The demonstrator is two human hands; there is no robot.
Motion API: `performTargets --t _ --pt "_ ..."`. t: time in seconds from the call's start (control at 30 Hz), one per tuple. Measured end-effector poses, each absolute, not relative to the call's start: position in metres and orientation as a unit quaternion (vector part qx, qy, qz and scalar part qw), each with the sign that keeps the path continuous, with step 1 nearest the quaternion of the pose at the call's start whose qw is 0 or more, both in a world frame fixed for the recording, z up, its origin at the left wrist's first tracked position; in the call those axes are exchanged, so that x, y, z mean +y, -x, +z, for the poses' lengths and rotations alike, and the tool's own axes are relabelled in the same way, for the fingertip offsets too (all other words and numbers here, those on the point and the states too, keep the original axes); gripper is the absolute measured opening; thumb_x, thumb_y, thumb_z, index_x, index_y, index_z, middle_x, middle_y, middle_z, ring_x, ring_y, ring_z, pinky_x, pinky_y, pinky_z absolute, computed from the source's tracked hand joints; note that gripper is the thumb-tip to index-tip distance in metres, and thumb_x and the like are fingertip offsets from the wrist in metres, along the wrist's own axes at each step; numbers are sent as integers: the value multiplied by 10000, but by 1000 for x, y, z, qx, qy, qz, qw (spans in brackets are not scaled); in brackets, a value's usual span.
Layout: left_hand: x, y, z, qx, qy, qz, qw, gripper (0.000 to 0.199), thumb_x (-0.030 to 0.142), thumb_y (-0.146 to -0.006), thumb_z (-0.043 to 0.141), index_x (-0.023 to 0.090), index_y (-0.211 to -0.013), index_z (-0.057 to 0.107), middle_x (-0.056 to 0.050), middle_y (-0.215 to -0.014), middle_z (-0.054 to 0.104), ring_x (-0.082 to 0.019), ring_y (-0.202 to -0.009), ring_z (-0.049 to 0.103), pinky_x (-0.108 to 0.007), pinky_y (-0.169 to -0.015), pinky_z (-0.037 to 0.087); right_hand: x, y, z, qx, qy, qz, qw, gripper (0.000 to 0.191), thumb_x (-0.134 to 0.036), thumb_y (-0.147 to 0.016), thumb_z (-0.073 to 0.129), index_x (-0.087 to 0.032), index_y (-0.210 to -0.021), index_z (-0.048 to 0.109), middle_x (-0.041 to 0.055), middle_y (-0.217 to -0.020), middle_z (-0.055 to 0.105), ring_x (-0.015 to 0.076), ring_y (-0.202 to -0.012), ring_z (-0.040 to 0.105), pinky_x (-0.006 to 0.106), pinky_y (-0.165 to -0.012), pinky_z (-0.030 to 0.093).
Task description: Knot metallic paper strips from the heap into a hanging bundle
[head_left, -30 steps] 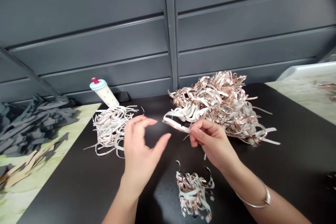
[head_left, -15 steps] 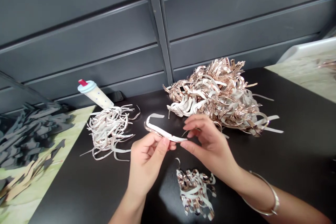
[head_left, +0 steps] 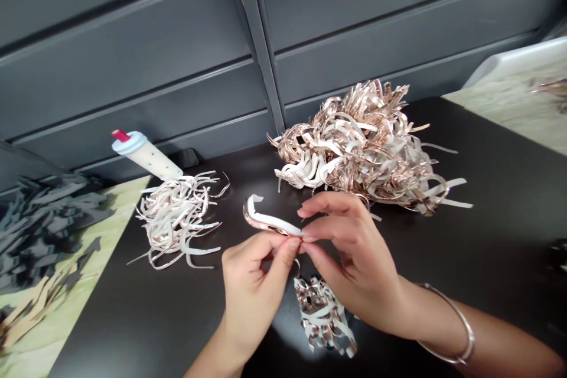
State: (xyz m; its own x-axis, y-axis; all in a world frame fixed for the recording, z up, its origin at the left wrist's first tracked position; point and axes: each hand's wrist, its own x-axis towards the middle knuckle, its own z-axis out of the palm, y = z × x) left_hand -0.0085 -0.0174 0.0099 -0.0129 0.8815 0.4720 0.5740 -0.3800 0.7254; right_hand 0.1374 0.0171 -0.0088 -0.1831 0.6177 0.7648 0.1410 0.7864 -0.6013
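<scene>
A curved strip of white-backed, rose-gold foil (head_left: 268, 221) is pinched at its right end between my left hand (head_left: 252, 289) and my right hand (head_left: 354, 266). Its other end curls up and away, touching nothing. Just below my hands lies a small bunch of foil strips (head_left: 323, 316), partly hidden by my left fingers. A large tangled heap of the same strips (head_left: 358, 147) sits just beyond my right fingertips, and a paler loose pile (head_left: 177, 221) lies to the left of my left hand.
A cream glue bottle with a red tip (head_left: 146, 155) lies behind the pale pile on the black table (head_left: 133, 307). Dark grey cut scraps (head_left: 44, 230) lie on a patterned mat at left. A grey panelled wall (head_left: 133, 59) stands behind. A white-edged tray (head_left: 518, 62) sits at upper right.
The strip has passed from my right hand to my left, and now my right fingertips pinch it too. My hands have come together, and the view has tilted slightly.
</scene>
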Motion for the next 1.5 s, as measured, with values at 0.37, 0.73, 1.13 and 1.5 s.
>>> performTargets --t 0.37,0.73,1.13,1.5 --pt "-19 5 8 540 -693 461 124 158 136 -812 618 186 -669 662 55 -567 655 -73 -467 571 -159 -498 457 15 -145 -14 -810 230 150 518 366 -52 -887 489 -214 -1214 468 122 -1230 456 226 -1144 505 340 -826 561" --pt "-19 1 10 564 -666 453 185 156 171 -814 623 191 -677 695 38 -580 681 -85 -468 579 -170 -477 445 28 -154 -5 -837 177 178 487 351 -38 -906 430 -174 -1229 446 158 -1287 446 208 -1211 489 386 -977 505" --pt "-21 4 7 570 -672 456 123 181 183 -809 621 180 -631 656 47 -498 602 -77 -422 496 -180 -443 419 20 -149 -11 -818 180 175 518 442 -97 -878 561 -253 -1275 448 114 -1295 447 225 -1229 474 294 -879 571" --pt "-20 -3 12 571 -664 451 170 187 198 -811 623 185 -634 683 30 -542 665 -93 -447 571 -186 -468 468 27 -159 -4 -860 169 180 446 424 -24 -891 440 -166 -1290 426 167 -1321 423 213 -1212 481 328 -897 544"
